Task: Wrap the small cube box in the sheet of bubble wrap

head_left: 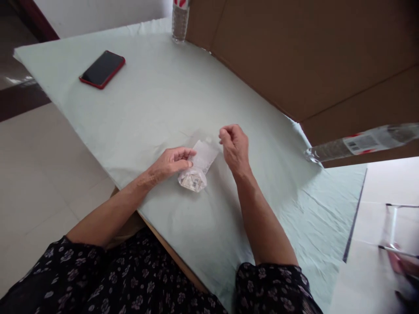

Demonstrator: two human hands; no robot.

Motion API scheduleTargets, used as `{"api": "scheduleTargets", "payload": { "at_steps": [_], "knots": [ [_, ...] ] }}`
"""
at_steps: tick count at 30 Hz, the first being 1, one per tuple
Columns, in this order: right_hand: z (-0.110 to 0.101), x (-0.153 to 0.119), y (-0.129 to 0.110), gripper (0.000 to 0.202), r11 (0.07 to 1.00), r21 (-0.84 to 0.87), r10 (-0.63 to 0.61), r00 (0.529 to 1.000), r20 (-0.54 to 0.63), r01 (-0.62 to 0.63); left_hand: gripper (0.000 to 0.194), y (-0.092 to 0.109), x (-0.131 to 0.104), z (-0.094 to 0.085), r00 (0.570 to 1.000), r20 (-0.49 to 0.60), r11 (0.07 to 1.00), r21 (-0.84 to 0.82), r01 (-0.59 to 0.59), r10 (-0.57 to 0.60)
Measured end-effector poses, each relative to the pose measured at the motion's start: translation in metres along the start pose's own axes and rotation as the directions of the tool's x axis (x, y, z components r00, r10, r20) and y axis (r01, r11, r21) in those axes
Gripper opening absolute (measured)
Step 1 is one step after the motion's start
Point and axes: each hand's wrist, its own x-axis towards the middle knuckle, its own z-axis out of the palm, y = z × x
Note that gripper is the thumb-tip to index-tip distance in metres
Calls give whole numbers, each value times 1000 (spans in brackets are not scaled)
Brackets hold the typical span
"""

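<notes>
A small clear plastic bag (192, 180) lies on the cloth-covered table in front of me. Something pale with a dark printed patch shows in its near end, and a white paper slip (206, 156) shows farther up. My left hand (173, 163) grips the bag's left side between thumb and fingers. To the right of the bag, my right hand (235, 146) is raised a little with its fingers curled into a pinch. Whatever those fingertips may hold is too small or hidden to make out.
A phone in a red case (103, 69) lies at the far left of the pale green tablecloth (147, 100). A large cardboard panel (294, 56) stands along the back right. Two clear plastic bottles stand against it, one bottle (180, 24) at the back, another bottle (363, 141) at right.
</notes>
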Motion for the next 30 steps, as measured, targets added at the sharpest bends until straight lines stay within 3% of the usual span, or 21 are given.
{"api": "scheduleTargets", "payload": {
  "at_steps": [2,3,6,8,11,14,16,19,22,25,27,30],
  "knots": [
    [-8,-17,-9,25,1000,-6,19,997,-69,-19,46,-1,1,-1,999,-39,1000,-8,9,-9],
    [-11,-27,-14,32,999,-5,43,999,-24,-43,47,-2,1,-1,999,-50,1000,-10,12,-13],
    [-13,-51,-30,47,991,-96,117,954,275,-94,47,-5,2,-3,998,-66,1000,-9,5,-6],
    [-8,-59,-37,50,972,-213,171,912,373,-95,47,-6,1,-3,998,-67,1000,-15,-19,18],
    [3,-60,-41,46,943,-318,218,900,376,-96,47,-7,1,-4,998,-31,994,-92,-65,62],
    [6,-56,-39,34,948,-307,190,923,334,-83,46,-7,1,-5,995,11,974,-210,-90,95],
    [3,-55,-33,27,970,-229,154,939,307,-84,46,-8,2,-5,994,6,959,-261,-108,113],
    [-3,-54,-19,23,986,20,155,957,244,-165,48,-9,5,-6,990,-41,952,-273,-141,136],
    [-6,-53,-5,20,906,300,260,951,166,-300,49,-10,8,-8,973,-144,973,-117,-201,183],
    [-2,-53,5,20,762,491,361,907,219,-422,49,-9,7,-7,890,-281,913,303,-274,360],
    [1,-53,8,24,689,556,378,885,271,-465,47,-8,5,-5,826,-286,790,547,-275,486],
    [5,-55,6,33,626,605,361,870,336,-493,46,-6,2,-1,826,-216,692,674,-260,520]
  ]
}}
